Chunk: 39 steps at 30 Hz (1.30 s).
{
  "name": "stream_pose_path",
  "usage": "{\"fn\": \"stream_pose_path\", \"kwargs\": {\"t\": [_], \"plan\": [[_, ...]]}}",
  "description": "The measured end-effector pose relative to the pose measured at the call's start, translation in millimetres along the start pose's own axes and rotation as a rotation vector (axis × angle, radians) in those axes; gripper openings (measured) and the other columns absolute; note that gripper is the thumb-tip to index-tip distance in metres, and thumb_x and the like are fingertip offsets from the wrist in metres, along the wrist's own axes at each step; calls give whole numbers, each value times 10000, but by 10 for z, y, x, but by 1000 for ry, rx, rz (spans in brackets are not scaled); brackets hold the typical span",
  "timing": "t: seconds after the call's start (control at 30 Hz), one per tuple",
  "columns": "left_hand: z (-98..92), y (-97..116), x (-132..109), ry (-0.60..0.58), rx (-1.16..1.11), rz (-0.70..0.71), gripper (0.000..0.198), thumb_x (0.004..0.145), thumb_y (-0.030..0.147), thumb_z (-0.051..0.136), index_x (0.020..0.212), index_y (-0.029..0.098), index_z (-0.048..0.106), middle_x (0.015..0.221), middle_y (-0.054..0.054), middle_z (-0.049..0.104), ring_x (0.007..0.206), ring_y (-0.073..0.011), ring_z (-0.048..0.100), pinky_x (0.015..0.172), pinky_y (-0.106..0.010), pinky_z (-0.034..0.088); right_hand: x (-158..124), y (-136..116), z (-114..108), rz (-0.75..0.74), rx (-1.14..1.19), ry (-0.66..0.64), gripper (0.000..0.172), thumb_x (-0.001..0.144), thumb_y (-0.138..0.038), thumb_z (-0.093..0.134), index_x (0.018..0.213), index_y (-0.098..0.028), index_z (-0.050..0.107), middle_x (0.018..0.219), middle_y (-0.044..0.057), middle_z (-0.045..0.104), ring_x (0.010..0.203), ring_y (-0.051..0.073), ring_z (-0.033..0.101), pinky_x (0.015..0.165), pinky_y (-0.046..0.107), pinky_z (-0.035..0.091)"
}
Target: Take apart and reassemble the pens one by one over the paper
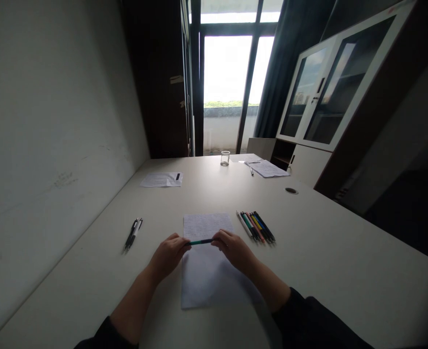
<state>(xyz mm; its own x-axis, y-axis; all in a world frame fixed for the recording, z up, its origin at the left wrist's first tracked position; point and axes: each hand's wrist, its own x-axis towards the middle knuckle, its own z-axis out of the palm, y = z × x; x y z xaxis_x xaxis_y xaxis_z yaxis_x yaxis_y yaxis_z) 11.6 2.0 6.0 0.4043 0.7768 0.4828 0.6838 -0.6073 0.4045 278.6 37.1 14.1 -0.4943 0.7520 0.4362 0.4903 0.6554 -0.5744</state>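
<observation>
Head: pen (201, 242) in both hands (170, 254) (234, 248)

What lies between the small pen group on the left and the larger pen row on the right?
In the head view, lined paper, with the left hand and right hand holding a green-and-dark pen over it.

No text can be read, even on the paper (202, 276).

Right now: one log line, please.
left hand: pen, one end | right hand: pen, other end | paper: under pen | pen row: right of paper
</observation>
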Motion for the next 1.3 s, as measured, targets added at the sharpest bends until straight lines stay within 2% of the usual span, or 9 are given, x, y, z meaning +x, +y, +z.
{"fn": "stream_pose_path", "kwargs": {"t": [0.2, 0.47, 0.6, 0.77, 0.9, 1.03, 1.1, 1.23, 1.3], "plan": [[22, -31, -7, 1, 17, 29, 139, 957, 170, 614, 1078, 204, 673, 922, -47, 730, 874, -197, 650, 761, -306, 568, -29, -32, -37, -7, -23, -34, 269, 1003, -354, 534, 822, -209, 671, 796, 41, 656, 695, 165, 575, 658, 265, 415], [-11, -48, 5, -2, 51, 67, 139, 976, 194, 594, 1096, 193, 666, 903, -51, 728, 851, -205, 617, 733, -328, 565, -31, -15, -12, 23, 63, -104, 366, 1003, -335, 517, 692, -190, 644, 611, -4, 614, 567, 132, 558, 575, 225, 419], [-18, -47, 2, 6, 57, 76, 139, 987, 214, 581, 1099, 196, 662, 902, -51, 719, 848, -207, 610, 734, -331, 557, -35, 28, 14, 29, 81, -128, 360, 1008, -313, 512, 709, -186, 667, 548, -28, 587, 514, 121, 552, 539, 213, 427], [-16, -28, 1, 17, 48, 83, 144, 998, 219, 560, 1099, 195, 660, 909, -54, 711, 846, -202, 612, 730, -321, 554, -45, -15, -32, -21, 38, -102, 222, 990, -320, 567, 913, -205, 741, 814, 40, 681, 751, 177, 621, 697, 280, 487], [-18, 7, 7, 14, 31, 113, 166, 985, 213, 584, 1132, 209, 661, 920, -48, 720, 856, -208, 615, 743, -336, 557, -48, -89, -67, -95, -61, -74, 179, 917, -325, 689, 1074, -267, 754, 991, 72, 655, 959, 252, 569, 855, 387, 478], [7, 47, 0, 43, -2, 130, 195, 976, 245, 605, 1165, 238, 655, 922, -43, 723, 869, -213, 625, 767, -355, 561, -48, -119, -75, -177, -241, -74, 118, 902, -280, 701, 995, -235, 757, 928, 79, 623, 922, 261, 550, 845, 417, 475], [26, 72, -1, 79, -30, 117, 247, 983, 282, 599, 1227, 247, 613, 944, -44, 714, 873, -204, 635, 776, -353, 568, -46, -90, -79, -184, -238, -84, 63, 898, -222, 684, 923, -216, 742, 869, 69, 627, 895, 251, 560, 848, 409, 473], [49, 120, 20, 179, -92, 54, 460, 1002, 362, 560, 1409, 218, 403, 981, -51, 676, 790, -160, 643, 758, -334, 582, -38, 78, -132, -139, -179, -52, 107, 876, -140, 631, 812, -199, 693, 783, 47, 633, 795, 210, 579, 774, 340, 481], [58, 132, 38, 195, -107, 39, 406, 1016, 350, 533, 1380, 206, 425, 979, -52, 661, 755, -145, 638, 751, -323, 582, -25, 190, -185, -76, -135, 4, 119, 892, -163, 599, 805, -193, 675, 757, 41, 627, 710, 183, 573, 705, 308, 480]]}}
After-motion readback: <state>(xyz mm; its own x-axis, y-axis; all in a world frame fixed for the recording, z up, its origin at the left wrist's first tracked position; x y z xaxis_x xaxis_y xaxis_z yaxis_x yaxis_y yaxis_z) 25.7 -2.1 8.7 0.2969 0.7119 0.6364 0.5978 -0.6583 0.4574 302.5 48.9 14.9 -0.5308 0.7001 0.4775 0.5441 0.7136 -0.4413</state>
